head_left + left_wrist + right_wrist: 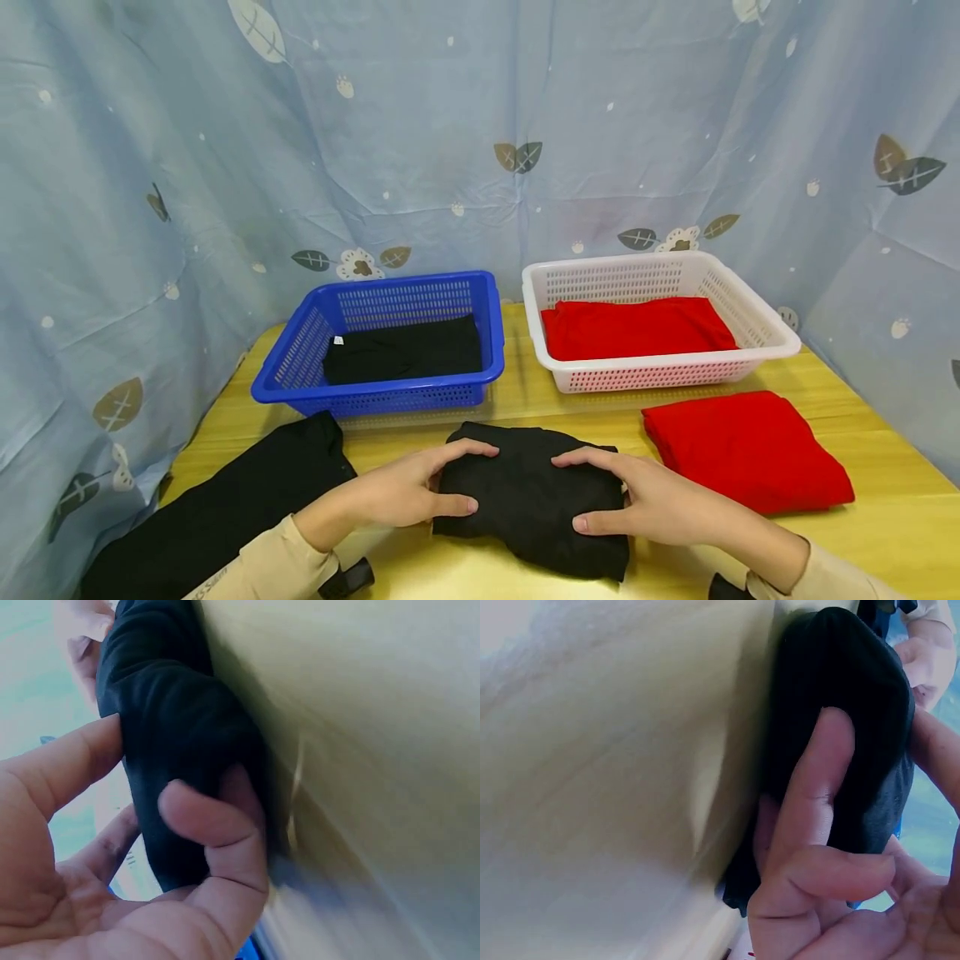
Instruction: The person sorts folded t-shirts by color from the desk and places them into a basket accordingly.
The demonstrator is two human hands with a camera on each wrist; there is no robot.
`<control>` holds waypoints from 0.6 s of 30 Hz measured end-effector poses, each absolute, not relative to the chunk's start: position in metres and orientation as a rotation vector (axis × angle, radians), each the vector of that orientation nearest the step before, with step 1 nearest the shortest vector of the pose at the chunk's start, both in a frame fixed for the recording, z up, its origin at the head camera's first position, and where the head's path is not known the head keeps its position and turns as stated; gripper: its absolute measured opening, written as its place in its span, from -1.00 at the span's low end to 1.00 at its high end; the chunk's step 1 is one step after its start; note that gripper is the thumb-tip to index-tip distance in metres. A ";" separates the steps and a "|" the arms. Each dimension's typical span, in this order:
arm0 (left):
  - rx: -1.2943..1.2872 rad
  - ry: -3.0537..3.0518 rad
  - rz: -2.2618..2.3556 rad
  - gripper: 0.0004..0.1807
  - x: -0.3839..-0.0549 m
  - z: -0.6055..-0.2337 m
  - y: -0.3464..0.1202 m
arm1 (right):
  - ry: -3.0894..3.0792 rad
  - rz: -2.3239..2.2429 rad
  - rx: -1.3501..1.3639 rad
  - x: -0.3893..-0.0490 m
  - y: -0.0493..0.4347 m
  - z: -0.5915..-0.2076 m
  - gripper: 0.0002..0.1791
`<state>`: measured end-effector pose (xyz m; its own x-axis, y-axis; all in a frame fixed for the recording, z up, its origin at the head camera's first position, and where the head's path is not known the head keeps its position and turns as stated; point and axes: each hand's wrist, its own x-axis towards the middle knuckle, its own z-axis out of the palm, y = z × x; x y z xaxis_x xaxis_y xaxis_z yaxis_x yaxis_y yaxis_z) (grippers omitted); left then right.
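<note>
A folded black garment [532,500] is between both hands at the front middle of the table. From its left side my left hand [397,492] grips it, with the thumb and index finger over the top face. My right hand [652,504] holds the opposite side in the same manner. In the left wrist view, some fingers curl round the edge of the dark cloth [172,712]. The right wrist view has fingers on both faces of the bundle [870,682], near the tabletop. Whether the cloth rests on the table or is slightly raised, I cannot tell.
Behind the hands stand a blue basket [375,385] with black cloth inside and a white basket [667,363] with red cloth inside. Another black garment [240,500] lies at the left, a folded red garment [750,450] at the right. A patterned curtain [450,125] hangs behind.
</note>
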<state>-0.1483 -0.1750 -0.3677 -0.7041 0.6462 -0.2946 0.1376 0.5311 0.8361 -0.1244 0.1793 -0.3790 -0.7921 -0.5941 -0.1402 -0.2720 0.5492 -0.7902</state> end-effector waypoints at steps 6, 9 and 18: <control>0.665 2.131 1.177 -0.41 -0.149 -0.373 -0.177 | 2.313 -1.219 -0.720 -0.128 0.179 -0.383 -0.37; 0.699 2.096 1.223 -0.40 -0.149 -0.377 -0.176 | 2.257 -1.275 -0.719 -0.130 0.179 -0.385 -0.37; 0.683 2.009 1.415 -0.38 -0.148 -0.380 -0.176 | 2.180 -1.385 -0.685 -0.132 0.176 -0.385 -0.35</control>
<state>-0.1481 -0.1756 -0.3805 -0.6988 0.6954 -0.1673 0.0767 0.3054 0.9491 -0.1324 0.1763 -0.3854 -0.7678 -0.6299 -0.1175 -0.1611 0.3673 -0.9160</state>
